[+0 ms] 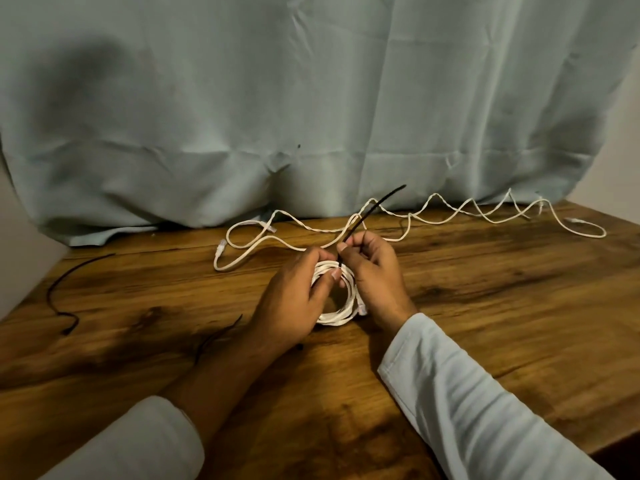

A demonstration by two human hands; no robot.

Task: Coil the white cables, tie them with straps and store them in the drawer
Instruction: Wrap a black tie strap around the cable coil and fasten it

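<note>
Head view: your left hand (294,292) has its grip closed on the coiled white cable (337,315), held at the middle of the wooden surface (485,289); your right hand (372,268) pinches the black strap (367,216) where it meets the coil, tail angled up and away; second white cable (415,216) lies loose behind, near the curtain (311,98); spare black straps (64,289) lie left on the surface.

Coil (337,299) on table (485,306) centre btwn hands, loose cable (415,216) behind, spare straps (65,292) left.
</note>
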